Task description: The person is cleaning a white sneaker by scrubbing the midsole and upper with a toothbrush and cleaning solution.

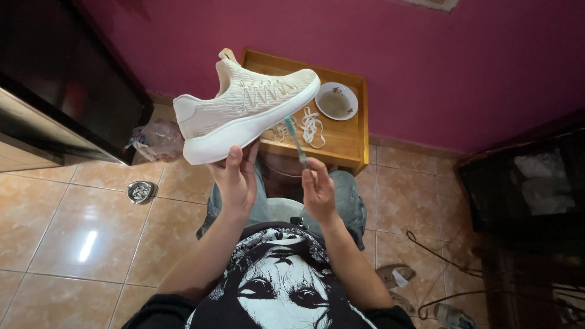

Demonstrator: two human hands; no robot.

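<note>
1. The left hand (236, 180), just left of the frame's centre, holds a cream knit sneaker (244, 113) up from below. Its fingers are pressed against the underside of the white sole, the thumb showing on the near side. The shoe sits tilted in the upper middle of the frame, toe toward the right and heel toward the left. Because it seems to rest on fingertips rather than in a full wrap, I judge that it could tip off toward the heavier heel end and fall to the tiled floor (79, 237).

2. The right hand (318, 194), at the centre of the frame, pinches the lower end of a teal toothbrush (297, 141) between thumb and fingers. The brush head touches or nearly touches the sole's edge. With a grip so far from the head, a hard push could twist the brush or make it slip out.

3. Behind the shoe, in the upper middle, a small wooden counter (347, 143) carries loose white laces (311, 127) and a shallow bowl (336, 100) of murky liquid. A swing of the toe or the brush could knock the bowl and spill it on the laces.

4. Drips from the brush would likely land on the person's lap directly below.

5. Cables (439, 256) trail on the floor at the lower right, a snag risk for a foot.
</note>
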